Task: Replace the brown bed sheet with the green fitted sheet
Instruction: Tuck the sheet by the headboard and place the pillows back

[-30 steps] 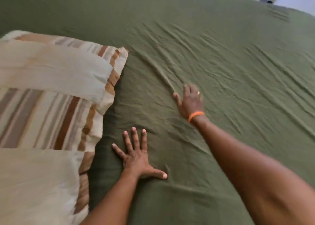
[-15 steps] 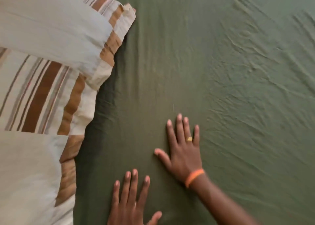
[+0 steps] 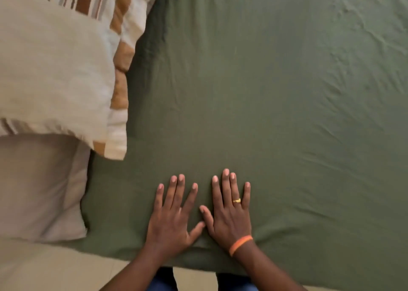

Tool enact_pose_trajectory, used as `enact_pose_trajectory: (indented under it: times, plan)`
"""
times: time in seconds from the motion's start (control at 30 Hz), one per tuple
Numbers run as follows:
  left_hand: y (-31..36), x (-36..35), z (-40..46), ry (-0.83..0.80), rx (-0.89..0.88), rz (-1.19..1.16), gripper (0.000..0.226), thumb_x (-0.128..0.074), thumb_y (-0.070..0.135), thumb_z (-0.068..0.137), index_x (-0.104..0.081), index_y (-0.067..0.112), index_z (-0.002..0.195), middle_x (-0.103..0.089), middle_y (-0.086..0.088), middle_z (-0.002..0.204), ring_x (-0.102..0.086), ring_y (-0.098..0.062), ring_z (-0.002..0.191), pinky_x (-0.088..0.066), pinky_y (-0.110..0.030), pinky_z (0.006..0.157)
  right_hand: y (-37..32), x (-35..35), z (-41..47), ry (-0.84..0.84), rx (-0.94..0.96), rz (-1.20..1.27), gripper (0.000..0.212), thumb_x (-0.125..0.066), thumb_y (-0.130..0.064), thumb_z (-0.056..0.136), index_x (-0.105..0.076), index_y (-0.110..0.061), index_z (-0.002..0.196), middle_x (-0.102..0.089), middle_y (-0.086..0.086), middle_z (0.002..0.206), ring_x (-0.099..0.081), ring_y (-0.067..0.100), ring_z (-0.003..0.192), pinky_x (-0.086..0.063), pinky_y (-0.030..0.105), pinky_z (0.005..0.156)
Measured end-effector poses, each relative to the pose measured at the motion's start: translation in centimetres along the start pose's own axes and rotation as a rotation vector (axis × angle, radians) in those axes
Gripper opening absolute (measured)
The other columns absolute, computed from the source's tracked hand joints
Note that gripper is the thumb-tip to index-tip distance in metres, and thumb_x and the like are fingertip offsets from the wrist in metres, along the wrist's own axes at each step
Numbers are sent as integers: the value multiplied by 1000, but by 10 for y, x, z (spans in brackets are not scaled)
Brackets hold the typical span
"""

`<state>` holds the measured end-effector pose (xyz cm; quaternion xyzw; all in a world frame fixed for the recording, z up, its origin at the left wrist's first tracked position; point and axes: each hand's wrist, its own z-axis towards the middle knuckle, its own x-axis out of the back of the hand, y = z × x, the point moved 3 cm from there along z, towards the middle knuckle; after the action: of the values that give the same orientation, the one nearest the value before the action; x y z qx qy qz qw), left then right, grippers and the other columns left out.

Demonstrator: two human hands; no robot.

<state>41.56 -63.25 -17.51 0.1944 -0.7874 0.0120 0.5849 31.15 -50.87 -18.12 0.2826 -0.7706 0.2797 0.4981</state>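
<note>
Fingers of left hand (image 3: pixel 171 219) and right hand (image 3: pixel 229 215) lie flat, gripping nothing, on the green fitted sheet (image 3: pixel 265 81) at lower centre — pushing sideways may re-bunch fabric — creases remain at right

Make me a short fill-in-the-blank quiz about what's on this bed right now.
1. Both hands lie flat on the ____ sheet.
2. The ring sits on the ____ hand.
3. The orange wristband circles the ____ wrist.
4. The striped pillow lies to the ____ of the left hand.

Missing words: green; right; right; left
</note>
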Motion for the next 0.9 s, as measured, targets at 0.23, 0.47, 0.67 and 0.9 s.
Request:
enact_pose_trajectory:
  times: [0.23,0.47,0.67,0.9]
  plan:
    - [5,0,-10,44,25,1,94,-50,66,83,-23,14,156,-9,-23,163,-8,-37,151,-17,-62,117,-2,-5,-8,0,-43,-5,79,-34,-60,95,-19,-12,157,-5,16,164,-5,30,152,-14,64,117]
    - [18,-28,-81,75,42,-42,86,-46,64,90,-22,15,157,-10,-19,164,-9,-35,152,-16,-62,118,-29,-31,-84,59,-187,-10,72,-27,-57,98,-20,-16,157,-7,13,165,-7,30,152,-13,62,118]
    - [32,-55,-152,99,-52,18,78,-59,40,91,-26,12,156,-14,-21,162,-14,-39,150,-19,-60,118,-50,-57,-157,137,-176,-35,72,-48,-43,96,-24,-12,156,-8,24,162,-8,38,151,-12,61,118]
    - [20,-26,-128,374,-265,-3,14,-68,1,84,-70,13,91,-59,-4,81,-48,-24,76,-38,-36,67,-35,-44,-173,469,-60,-83,14,-61,-5,89,-67,-13,99,-57,9,94,-55,32,87,-45,46,80]
